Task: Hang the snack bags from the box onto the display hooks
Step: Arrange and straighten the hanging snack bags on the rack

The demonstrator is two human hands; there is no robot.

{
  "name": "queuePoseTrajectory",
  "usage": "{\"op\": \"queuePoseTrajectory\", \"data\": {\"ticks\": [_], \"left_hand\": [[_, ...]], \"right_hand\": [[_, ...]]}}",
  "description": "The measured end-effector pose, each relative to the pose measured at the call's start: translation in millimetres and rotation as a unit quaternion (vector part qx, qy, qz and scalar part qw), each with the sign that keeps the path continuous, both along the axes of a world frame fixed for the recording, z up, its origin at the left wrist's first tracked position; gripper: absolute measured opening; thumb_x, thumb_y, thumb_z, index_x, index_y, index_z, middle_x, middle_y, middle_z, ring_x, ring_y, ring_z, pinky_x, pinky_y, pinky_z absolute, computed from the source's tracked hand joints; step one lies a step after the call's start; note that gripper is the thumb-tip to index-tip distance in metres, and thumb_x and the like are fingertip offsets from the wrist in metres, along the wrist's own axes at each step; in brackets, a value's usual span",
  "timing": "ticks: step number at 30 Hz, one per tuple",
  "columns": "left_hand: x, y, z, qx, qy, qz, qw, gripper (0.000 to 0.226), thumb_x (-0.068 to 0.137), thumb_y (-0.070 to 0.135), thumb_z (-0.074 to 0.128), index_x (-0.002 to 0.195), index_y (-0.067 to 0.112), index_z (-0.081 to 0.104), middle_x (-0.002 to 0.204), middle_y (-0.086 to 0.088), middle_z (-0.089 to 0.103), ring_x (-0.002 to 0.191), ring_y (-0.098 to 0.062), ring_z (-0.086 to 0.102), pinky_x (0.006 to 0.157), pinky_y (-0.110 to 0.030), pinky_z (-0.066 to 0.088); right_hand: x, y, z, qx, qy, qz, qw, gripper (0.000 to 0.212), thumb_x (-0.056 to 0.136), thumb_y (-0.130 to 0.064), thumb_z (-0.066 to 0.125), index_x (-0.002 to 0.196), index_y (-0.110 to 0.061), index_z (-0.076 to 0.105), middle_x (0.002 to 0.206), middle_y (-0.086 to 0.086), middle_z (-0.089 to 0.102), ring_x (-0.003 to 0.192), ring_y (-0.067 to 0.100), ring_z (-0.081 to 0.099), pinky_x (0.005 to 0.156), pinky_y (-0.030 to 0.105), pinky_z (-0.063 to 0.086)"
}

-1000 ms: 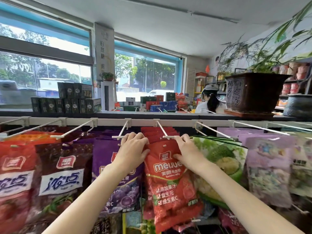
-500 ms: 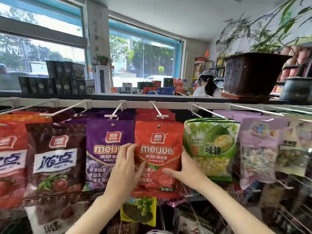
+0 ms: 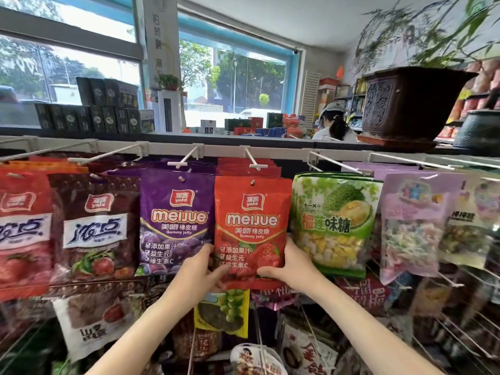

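Both hands (image 3: pixel 243 269) round red bag (image 3: pixel 251 226)

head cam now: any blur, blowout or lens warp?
Head view: red gummy bag and both hands (left hand, right hand) sharp; pale purple bags at right edge smeared; windows bright, partly washed out; hook rail bows from wide-angle.

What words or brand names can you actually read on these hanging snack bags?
"yake", "meijue", "Gummy jelly": red gummy bag, gripped low by the left hand and right hand.
"yake", "meijue", "Gummy jelly": purple gummy bag.
"yake": dark red bag.
"Durian": green durian candy bag; the rest of that line is blurred.
Pale purple bags at right: too blurred.
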State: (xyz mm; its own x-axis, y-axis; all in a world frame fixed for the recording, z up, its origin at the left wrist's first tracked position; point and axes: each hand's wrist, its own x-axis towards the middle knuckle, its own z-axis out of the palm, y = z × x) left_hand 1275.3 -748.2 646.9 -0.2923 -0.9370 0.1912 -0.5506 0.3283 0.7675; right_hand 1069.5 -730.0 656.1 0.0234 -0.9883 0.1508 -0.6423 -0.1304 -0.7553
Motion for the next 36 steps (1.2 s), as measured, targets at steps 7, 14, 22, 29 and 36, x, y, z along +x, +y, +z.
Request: {"op": "queuePoseTrajectory", "data": {"ticks": [7,14,22,29,36], "left_hand": [[5.9,10.7,-0.8,0.101,0.125,-0.083,0.983,0.011,0.09,-0.001,0.054,0.099,0.006,0.053,0.083,-0.011,0.068,0.066,-0.016,0.071,0.062,-0.024,0.058],[4.2,12.3,-9.5,0.085,0.154,-0.037,0.984,0.019,0.092,-0.006,0.046,0.09,0.012,0.052,0.083,-0.011,0.066,0.064,-0.011,0.07,0.062,-0.019,0.057],[-8.6,18.0,-13.0,0.071,0.164,0.019,0.984,0.019,0.093,-0.004,0.046,0.088,0.013,0.051,0.079,-0.012,0.065,0.061,-0.01,0.07,0.065,-0.022,0.058],[-9.0,16.5,-23.7,0.072,0.186,0.078,0.977,0.005,0.095,0.001,0.044,0.096,0.002,0.049,0.077,-0.011,0.063,0.057,-0.007,0.069,0.058,-0.018,0.056],[-13.5,20.2,-24.9,0.084,0.219,0.125,0.964,0.013,0.095,-0.004,0.04,0.091,0.001,0.051,0.075,-0.012,0.062,0.057,-0.005,0.068,0.059,-0.016,0.056]], "right_hand": [[-19.2,10.4,4.4,0.073,-0.077,0.018,0.994,0.048,0.069,-0.031,0.082,0.11,-0.02,0.062,0.108,-0.005,0.069,0.1,0.012,0.065,0.092,0.031,0.052],[-44.2,24.7,-9.1,0.112,0.003,0.04,0.993,0.009,0.078,-0.013,0.075,0.085,-0.018,0.071,0.087,0.006,0.074,0.076,0.012,0.068,0.07,0.019,0.054],[-39.2,30.6,3.3,0.077,-0.082,0.016,0.994,0.013,0.087,-0.009,0.064,0.1,-0.008,0.062,0.071,0.006,0.066,0.042,0.007,0.054,0.039,0.016,0.039],[-27.7,32.8,-2.3,0.024,-0.116,0.022,0.993,0.02,0.085,-0.002,0.064,0.105,-0.004,0.059,0.086,0.007,0.068,0.057,0.009,0.067,0.055,0.021,0.055],[-26.1,28.2,-6.4,0.073,-0.233,0.009,0.97,0.011,0.085,0.002,0.064,0.092,0.002,0.055,0.082,0.019,0.067,0.061,0.017,0.071,0.058,0.019,0.057]]}}
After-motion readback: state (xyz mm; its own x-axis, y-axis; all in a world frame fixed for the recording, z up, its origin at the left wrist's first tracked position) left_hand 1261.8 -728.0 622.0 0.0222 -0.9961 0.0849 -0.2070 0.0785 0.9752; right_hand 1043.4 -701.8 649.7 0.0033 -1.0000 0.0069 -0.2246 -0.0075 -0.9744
